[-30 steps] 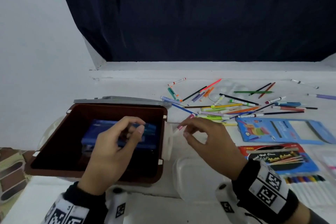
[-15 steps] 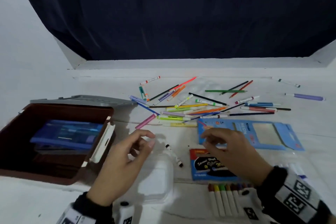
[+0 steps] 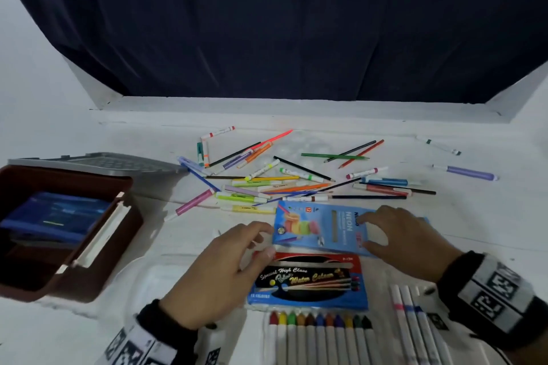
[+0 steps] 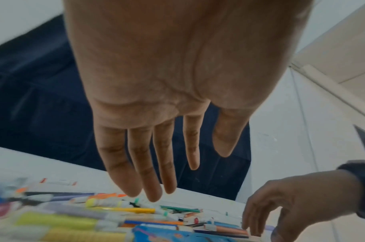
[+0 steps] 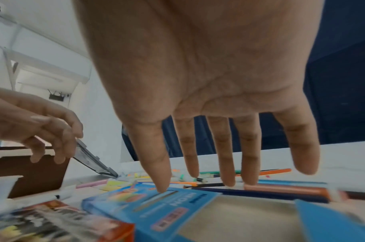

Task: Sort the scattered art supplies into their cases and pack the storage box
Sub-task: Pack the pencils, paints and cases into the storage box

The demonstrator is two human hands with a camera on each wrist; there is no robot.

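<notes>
From the head camera, the left hand (image 3: 219,272) hangs over the white surface (image 3: 154,139) with fingers loosely bent and holding nothing, its fingertips at the near left corner of the flat light-blue cardboard pencil case (image 3: 323,227). The right hand (image 3: 403,238) is spread over the right half of that case, fingers apart. Just nearer lies the red-and-blue cardboard water-colour marker case (image 3: 308,281), and in front of it a row of white markers with coloured caps (image 3: 320,332). Beyond the blue case a scattered heap of coloured pencils and markers (image 3: 281,178) covers the surface. At the left stands the open brown plastic storage box (image 3: 89,275) with a blue case (image 3: 56,216) inside and a grey lid (image 3: 98,161) behind it.

The left wrist camera shows the left hand (image 4: 169,98) with straight, relaxed fingers (image 4: 152,172) above the blurred pencils and markers (image 4: 119,211); the right hand (image 4: 293,204) is at the lower right.

The right wrist camera shows the right hand (image 5: 208,81) splayed, its thumb tip (image 5: 162,183) touching the top of the light-blue case (image 5: 156,211).
</notes>
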